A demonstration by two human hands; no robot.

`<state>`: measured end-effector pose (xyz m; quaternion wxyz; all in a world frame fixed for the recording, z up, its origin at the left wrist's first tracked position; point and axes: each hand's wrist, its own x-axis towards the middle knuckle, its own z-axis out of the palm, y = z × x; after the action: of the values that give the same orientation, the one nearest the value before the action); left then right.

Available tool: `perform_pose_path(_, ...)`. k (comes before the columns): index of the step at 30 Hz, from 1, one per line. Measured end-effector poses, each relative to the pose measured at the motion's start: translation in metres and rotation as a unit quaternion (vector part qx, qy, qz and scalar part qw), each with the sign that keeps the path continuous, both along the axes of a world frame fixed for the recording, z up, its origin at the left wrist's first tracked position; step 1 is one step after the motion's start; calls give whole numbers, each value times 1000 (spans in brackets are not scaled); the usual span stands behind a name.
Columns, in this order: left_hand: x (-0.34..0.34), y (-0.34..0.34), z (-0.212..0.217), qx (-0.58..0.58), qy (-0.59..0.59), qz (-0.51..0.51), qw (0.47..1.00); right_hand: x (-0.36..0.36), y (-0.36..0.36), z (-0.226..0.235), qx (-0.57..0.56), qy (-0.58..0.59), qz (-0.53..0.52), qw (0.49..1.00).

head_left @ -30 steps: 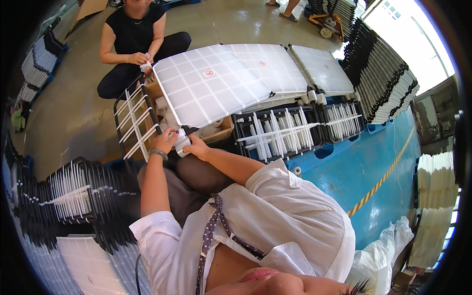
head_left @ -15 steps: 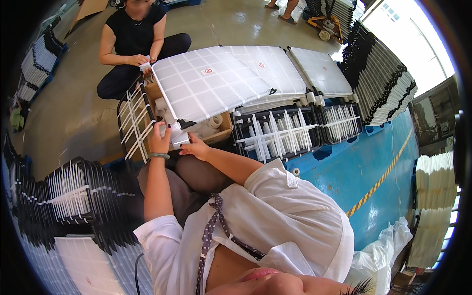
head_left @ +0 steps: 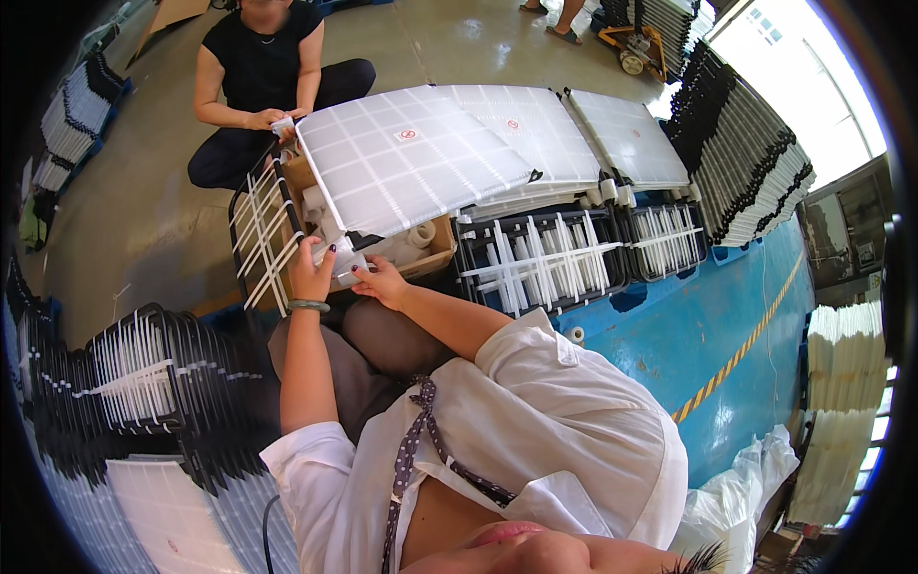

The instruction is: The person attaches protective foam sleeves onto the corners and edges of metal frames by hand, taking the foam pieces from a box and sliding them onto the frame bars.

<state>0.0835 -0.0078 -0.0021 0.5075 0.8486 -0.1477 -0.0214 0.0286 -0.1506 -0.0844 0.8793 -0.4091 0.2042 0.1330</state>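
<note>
My left hand [head_left: 308, 273] is closed on a shiny white piece [head_left: 349, 271] at the near corner of a panel, thumb on top. From the other side my right hand [head_left: 382, 283] grips the same piece, with fingers and thumb against its edge. The piece's exact kind does not show. Above it lies the white wrapped panel [head_left: 411, 158], with a black corner and a small red mark. Below the panel, a cardboard box [head_left: 442, 251] holds white rolls [head_left: 418, 235]. Beside my left hand stands a black frame with white straps [head_left: 260, 230].
Across the panel a person [head_left: 258, 77] sits cross-legged, holding a small white piece at the far corner. Strapped frame stacks [head_left: 540, 258] stand at right on blue pallets, under more panels [head_left: 626, 143]. More frames [head_left: 139, 373] are stacked at left. A clear plastic bag [head_left: 736, 488] lies at lower right.
My right hand has shifted slightly at the white piece, its fingers now closer against the edge. My left hand keeps its place. The person opposite has leaned a little.
</note>
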Motion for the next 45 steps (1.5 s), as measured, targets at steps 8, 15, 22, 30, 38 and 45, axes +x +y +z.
perform_pose_path(8, 2, 1, 1, -16, 26, -23, 999, 6, 11, 5, -92, -30, -5, 995)
perform_pose_path(15, 5, 4, -4, -8, 25, -28, 999, 13, 16, 4, -137, -29, 5, 990)
perform_pose_path(22, 4, 3, 3, -9, 35, -30, 999, 14, 14, -9, -130, -50, -37, 990)
perform_pose_path(30, 7, 8, -7, -41, -3, -23, 999, 14, 13, -1, -112, -33, -12, 993)
perform_pose_path(38, 13, 14, -7, 24, 5, -61, 998, 21, 21, 4, -114, -34, 5, 993)
perform_pose_path(45, 18, 19, -15, 96, -24, -74, 992, 29, 28, -7, -136, -19, 22, 990)
